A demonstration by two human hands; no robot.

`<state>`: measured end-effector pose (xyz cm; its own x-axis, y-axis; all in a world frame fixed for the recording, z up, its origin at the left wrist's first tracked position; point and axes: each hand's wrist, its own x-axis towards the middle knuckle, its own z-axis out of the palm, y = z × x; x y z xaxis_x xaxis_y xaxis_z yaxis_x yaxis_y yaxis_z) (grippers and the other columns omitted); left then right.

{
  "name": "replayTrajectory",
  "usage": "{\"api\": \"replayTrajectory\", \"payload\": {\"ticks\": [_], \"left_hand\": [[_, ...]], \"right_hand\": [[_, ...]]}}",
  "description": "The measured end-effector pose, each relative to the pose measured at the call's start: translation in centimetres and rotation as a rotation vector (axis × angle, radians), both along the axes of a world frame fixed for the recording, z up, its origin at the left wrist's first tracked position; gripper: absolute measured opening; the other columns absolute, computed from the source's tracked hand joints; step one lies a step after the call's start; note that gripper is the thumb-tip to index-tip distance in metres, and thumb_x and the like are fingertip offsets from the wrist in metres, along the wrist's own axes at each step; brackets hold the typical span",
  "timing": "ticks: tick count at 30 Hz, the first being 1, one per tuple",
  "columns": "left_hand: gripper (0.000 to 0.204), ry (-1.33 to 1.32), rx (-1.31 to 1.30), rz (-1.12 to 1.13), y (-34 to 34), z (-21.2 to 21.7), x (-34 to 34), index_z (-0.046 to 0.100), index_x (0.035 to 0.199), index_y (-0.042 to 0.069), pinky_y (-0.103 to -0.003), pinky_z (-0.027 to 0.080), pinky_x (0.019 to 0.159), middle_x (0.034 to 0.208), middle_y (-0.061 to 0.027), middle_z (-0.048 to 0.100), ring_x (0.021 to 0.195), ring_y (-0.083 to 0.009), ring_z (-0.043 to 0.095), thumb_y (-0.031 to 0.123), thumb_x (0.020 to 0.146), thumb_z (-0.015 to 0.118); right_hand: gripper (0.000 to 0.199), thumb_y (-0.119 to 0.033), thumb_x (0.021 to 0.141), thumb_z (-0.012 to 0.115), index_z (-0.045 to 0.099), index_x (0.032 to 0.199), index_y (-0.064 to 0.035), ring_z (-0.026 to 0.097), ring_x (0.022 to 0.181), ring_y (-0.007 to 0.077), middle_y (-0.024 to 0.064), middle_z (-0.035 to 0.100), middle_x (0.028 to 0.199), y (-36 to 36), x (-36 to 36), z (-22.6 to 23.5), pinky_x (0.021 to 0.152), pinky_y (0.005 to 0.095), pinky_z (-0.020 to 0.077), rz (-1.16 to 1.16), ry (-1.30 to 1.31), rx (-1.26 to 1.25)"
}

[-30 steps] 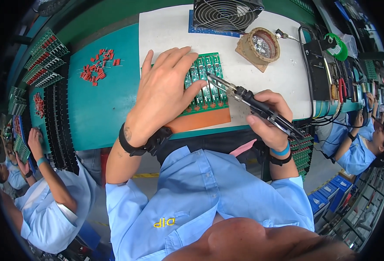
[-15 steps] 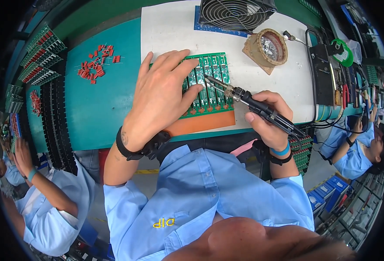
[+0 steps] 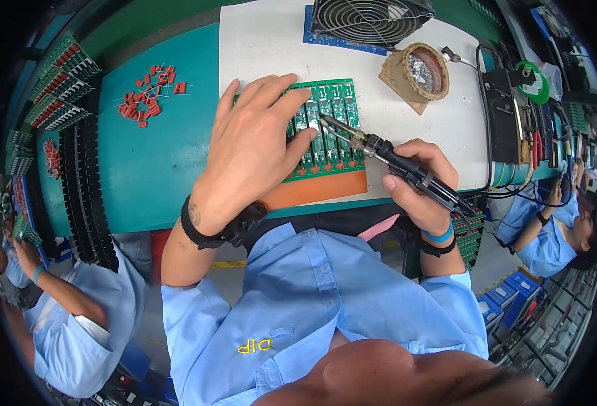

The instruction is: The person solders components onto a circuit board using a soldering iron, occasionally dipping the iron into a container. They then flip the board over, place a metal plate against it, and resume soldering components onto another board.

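Note:
A green panel of circuit boards [image 3: 347,111], made of several narrow strips, lies on an orange-brown plate [image 3: 329,192]. Across the panel's left part rests my left hand [image 3: 248,139], fingers stretched out, index finger and thumb reaching onto the strips; it covers that part of the panel. My right hand [image 3: 423,186] is closed round the black handle of a soldering iron [image 3: 410,169]. A thin metal tube runs beside the iron's tip. The tip points up and left at the middle strips, near my left index finger and thumb; whether it touches cannot be made out.
A solder pot [image 3: 421,73] stands on a small board beyond my right hand, beside a black fan [image 3: 373,21]. Red components [image 3: 143,98] lie on the green mat at left, near black strips [image 3: 85,189]. Tools [image 3: 534,139] and cables are at right. Co-workers sit on both sides.
The soldering iron and my hands stay almost in place, the whole view shifting slightly. At the left edge, a co-worker's hand has moved and now holds a green board.

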<state>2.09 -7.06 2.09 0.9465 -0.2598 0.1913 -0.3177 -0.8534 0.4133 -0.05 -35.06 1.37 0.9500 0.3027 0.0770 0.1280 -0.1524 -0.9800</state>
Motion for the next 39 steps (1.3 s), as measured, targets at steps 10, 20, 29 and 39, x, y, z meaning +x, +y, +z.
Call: {"api": "replayTrajectory", "payload": {"ticks": [10,20,29,39], "left_hand": [[0.046,-0.003,-0.010,0.004,0.1,-0.1,0.0,0.070,0.129,0.010,-0.057,0.036,0.121,0.143,-0.0107,0.064,0.133,-0.0342,0.058,0.021,0.086,0.083],[0.046,-0.085,0.010,0.009,0.4,0.0,-0.2,0.069,0.128,0.009,-0.060,0.034,0.121,0.143,-0.0108,0.064,0.136,-0.0338,0.057,0.022,0.086,0.083],[0.044,-0.061,0.013,0.014,1.0,-0.2,-0.6,0.069,0.126,0.008,-0.060,0.034,0.121,0.142,-0.0105,0.064,0.137,-0.0332,0.057,0.021,0.086,0.082],[0.041,-0.052,-0.043,0.016,0.9,-0.4,-0.4,0.072,0.123,0.005,-0.062,0.033,0.121,0.140,-0.0138,0.066,0.137,-0.0331,0.057,0.019,0.085,0.082]], "right_hand": [[0.040,-0.002,0.084,0.082,0.061,0.117,0.0050,0.064,0.089,0.0138,0.0117,0.066,0.104,-0.5,-0.5,-0.2,0.082,0.0281,0.0518,0.011,-0.156,-0.002],[0.041,0.000,0.082,0.082,0.062,0.117,0.0038,0.063,0.089,0.0134,0.0113,0.065,0.106,0.7,-0.6,0.3,0.081,0.0278,0.0509,0.053,-0.148,0.033],[0.039,0.003,0.082,0.081,0.064,0.118,0.0037,0.065,0.089,0.0118,0.0083,0.068,0.100,1.4,-0.1,0.2,0.081,0.0270,0.0517,0.058,-0.073,-0.025],[0.038,0.003,0.083,0.080,0.064,0.118,0.0040,0.067,0.091,0.0128,0.0100,0.070,0.102,1.3,0.0,0.4,0.082,0.0274,0.0530,0.076,-0.110,-0.089]]}}
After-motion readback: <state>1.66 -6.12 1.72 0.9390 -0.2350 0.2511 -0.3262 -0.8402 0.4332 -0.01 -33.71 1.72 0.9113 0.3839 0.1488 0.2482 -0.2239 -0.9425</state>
